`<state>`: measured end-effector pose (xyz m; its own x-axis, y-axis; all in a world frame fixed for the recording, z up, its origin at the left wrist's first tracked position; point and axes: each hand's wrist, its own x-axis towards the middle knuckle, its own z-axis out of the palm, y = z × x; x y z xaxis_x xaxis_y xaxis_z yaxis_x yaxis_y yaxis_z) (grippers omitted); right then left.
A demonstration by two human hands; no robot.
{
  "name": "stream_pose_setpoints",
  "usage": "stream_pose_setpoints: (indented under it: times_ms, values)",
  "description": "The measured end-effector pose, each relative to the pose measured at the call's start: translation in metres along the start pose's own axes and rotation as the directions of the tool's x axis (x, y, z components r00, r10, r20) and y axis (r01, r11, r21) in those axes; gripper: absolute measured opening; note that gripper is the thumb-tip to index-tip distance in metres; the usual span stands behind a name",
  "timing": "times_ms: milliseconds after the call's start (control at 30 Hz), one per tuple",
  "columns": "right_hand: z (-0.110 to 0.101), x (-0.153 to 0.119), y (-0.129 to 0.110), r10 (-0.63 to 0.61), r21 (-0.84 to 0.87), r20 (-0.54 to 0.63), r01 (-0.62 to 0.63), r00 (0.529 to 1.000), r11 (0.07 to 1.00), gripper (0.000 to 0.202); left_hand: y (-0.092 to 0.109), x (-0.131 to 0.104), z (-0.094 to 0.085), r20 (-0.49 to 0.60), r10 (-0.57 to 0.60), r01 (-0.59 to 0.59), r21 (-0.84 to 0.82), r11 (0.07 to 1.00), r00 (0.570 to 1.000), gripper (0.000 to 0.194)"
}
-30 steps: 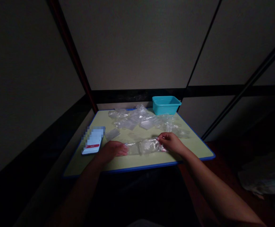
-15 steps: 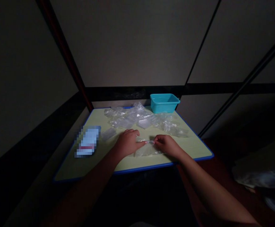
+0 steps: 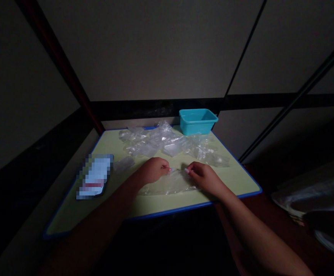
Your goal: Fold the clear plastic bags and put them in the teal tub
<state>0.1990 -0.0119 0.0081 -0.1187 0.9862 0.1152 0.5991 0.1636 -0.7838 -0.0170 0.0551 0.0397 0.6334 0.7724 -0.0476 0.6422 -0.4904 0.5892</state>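
A clear plastic bag lies near the front of the table, its upper edge between my two hands. My left hand pinches that edge between thumb and fingertips. A short way to the right, my right hand pinches the same edge, fingers curled. Beyond my hands spreads a heap of crumpled clear plastic bags. A small flat clear bag rests to the left of my left hand.
A turquoise plastic basket stands at the table's back right. A phone with a lit, blurred screen lies on the left. The pale yellow table has a blue rim and meets a panelled wall behind.
My left hand has closed from a spread grasp into a pinch at the bag's edge. More of the bag now shows below my hands. The view has shifted slightly.
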Motion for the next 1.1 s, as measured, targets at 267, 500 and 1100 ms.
stream_pose_setpoints:
  times_ms: [267, 500, 1100]
  values:
    - [-0.008, -0.019, -0.003, 0.119, 0.215, -0.006, -0.115, 0.993, 0.970, 0.027, -0.009, -0.003, 0.003, -0.049, 0.032, -0.042, -0.214, 0.976, 0.998, 0.028]
    - [-0.008, -0.033, -0.002, 0.167, 0.174, -0.032, -0.159, 0.986, 0.972, 0.037, 0.007, -0.007, 0.005, -0.059, -0.022, 0.011, -0.178, 0.984, 0.998, 0.023]
    - [-0.005, -0.023, -0.003, 0.202, -0.039, -0.032, -0.204, 0.979, 0.978, 0.025, -0.004, -0.001, 0.016, -0.075, -0.113, 0.111, -0.029, 0.993, 0.991, 0.016]
